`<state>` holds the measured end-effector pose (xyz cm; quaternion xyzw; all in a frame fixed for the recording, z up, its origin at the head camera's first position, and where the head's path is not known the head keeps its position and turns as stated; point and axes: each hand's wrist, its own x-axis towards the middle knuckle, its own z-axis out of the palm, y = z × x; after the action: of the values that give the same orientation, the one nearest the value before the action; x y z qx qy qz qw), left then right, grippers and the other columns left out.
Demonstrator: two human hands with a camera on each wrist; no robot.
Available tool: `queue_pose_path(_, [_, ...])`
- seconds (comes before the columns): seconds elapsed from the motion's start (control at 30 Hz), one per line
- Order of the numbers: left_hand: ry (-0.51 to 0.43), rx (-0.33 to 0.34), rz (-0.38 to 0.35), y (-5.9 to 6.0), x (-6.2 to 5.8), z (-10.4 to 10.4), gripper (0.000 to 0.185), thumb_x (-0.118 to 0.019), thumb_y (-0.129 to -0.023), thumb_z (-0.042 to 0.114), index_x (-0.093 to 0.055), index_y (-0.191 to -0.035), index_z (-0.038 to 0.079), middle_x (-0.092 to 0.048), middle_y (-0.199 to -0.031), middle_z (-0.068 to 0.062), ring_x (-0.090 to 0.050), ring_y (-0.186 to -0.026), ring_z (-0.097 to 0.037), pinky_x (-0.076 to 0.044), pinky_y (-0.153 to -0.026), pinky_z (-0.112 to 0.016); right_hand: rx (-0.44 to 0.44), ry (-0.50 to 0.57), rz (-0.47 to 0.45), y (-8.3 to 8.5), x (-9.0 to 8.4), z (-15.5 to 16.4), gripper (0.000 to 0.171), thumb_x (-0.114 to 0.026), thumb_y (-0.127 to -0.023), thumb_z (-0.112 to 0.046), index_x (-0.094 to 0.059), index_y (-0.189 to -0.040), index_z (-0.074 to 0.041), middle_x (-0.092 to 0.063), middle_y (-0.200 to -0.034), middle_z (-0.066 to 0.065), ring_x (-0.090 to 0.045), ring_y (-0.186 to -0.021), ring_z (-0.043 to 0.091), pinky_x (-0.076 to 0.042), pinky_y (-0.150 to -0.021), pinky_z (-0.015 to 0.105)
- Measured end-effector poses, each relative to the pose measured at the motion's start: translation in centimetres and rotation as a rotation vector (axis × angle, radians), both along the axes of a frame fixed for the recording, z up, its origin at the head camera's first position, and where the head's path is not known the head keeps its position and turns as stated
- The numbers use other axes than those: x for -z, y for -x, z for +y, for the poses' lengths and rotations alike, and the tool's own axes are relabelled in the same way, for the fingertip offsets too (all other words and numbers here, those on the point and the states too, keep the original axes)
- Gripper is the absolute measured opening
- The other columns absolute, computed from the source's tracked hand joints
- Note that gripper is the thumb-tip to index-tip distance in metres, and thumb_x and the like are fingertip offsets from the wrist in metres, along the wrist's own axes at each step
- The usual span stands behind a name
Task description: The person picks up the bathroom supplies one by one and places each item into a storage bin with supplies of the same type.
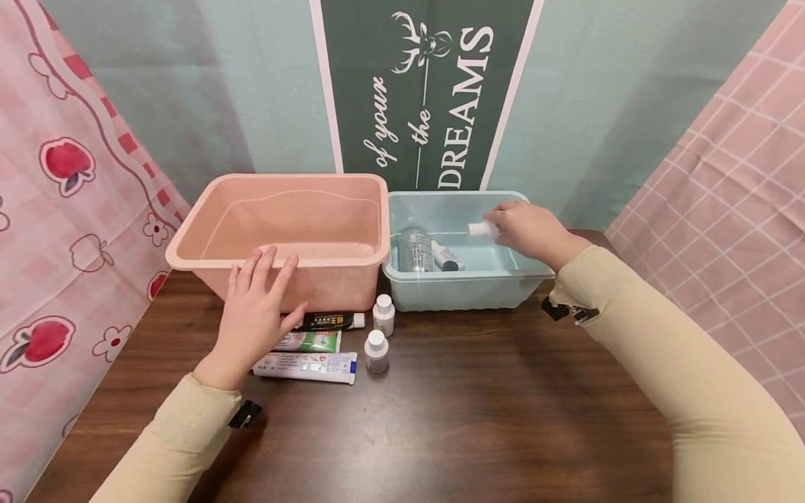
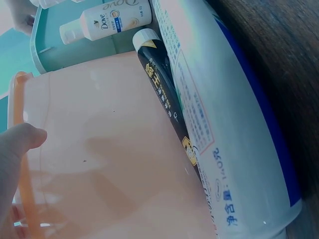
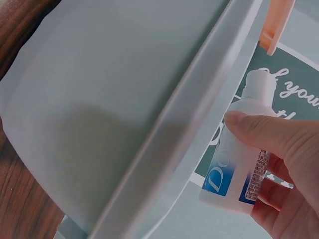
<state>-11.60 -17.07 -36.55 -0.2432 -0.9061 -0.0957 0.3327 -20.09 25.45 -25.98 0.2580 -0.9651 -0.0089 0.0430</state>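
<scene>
Held in the right hand (image 1: 531,227), clamped between thumb and fingers: a white Dove bottle (image 3: 232,159) with a blue-edged label, tilted, cap end to the left in the head view. Located at the mouth of the blue plastic bin (image 1: 465,293); exact height relative to the rim not determinable.

Placed on the front rim of the pink plastic bin (image 1: 339,283): the left hand (image 1: 254,307), with fingers extended and apart, without any grip on a bottle or tube.

Standing side by side on the dark wood table (image 1: 490,412): both bins, pink at left, blue at right. Inside the blue bin, toward its left end: a clear bottle (image 1: 416,253) with printed text and, just beside it, a small white container (image 1: 445,256) with a dark end.

Upright in front of the bins: a rear white bottle (image 1: 384,318) and a front white bottle (image 1: 377,353).

Lying left of these bottles, in order outward from the pink bin: a black toothpaste tube (image 1: 327,321) with white cap, a green-and-white tube (image 1: 317,341), and a white tube (image 1: 308,367) with a blue end band.

Hung behind: a pale teal cloth (image 1: 258,84) with a dark green panel lettered "of your the DREAMS".
</scene>
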Motion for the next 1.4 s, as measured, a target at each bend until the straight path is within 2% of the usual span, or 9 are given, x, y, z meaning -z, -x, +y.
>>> queue_pose_path(0.5, [0.000,0.001,-0.008,0.4,-0.1,-0.3,0.076,-0.068,-0.073,0.037,-0.042,-0.137,0.008,-0.033,-0.138,-0.027,-0.028,-0.128,-0.045,-0.017,-0.100,-0.065,0.010,-0.016,-0.051,1.1,0.0,-0.2,0.043,-0.071,-0.079,-0.005,-0.060,-0.120,0.001,-0.060,-0.110,0.019,-0.055,-0.103,0.034,-0.045,-0.084,0.048])
queue_pose_path(0.7, [0.000,0.001,-0.012,0.5,-0.1,-0.4,0.076,-0.069,-0.073,0.037,-0.042,-0.137,0.007,-0.033,-0.138,-0.027,-0.027,-0.128,-0.045,-0.017,-0.100,-0.066,0.022,-0.014,-0.080,1.5,-0.2,-0.1,0.043,-0.071,-0.079,-0.005,-0.060,-0.120,0.002,-0.061,-0.106,0.018,-0.057,-0.097,0.033,-0.046,-0.081,0.047])
queue_pose_path(1.03, [0.002,0.006,-0.017,0.9,-0.4,-0.5,0.075,-0.068,-0.073,0.037,-0.042,-0.137,0.008,-0.033,-0.138,-0.027,-0.028,-0.128,-0.045,-0.017,-0.100,-0.065,0.002,-0.018,-0.078,2.2,-0.2,-0.1,0.038,-0.071,-0.078,-0.004,-0.062,-0.114,0.000,-0.062,-0.099,0.017,-0.058,-0.090,0.031,-0.047,-0.077,0.046])
queue_pose_path(1.4, [0.003,0.010,-0.029,1.4,-0.6,-0.6,0.074,-0.067,-0.074,0.037,-0.042,-0.137,0.007,-0.033,-0.138,-0.027,-0.027,-0.129,-0.044,-0.015,-0.101,-0.065,0.031,-0.022,-0.147,3.0,-0.7,-0.3,0.042,-0.069,-0.080,-0.003,-0.059,-0.120,0.002,-0.060,-0.106,0.019,-0.057,-0.095,0.032,-0.045,-0.081,0.047])
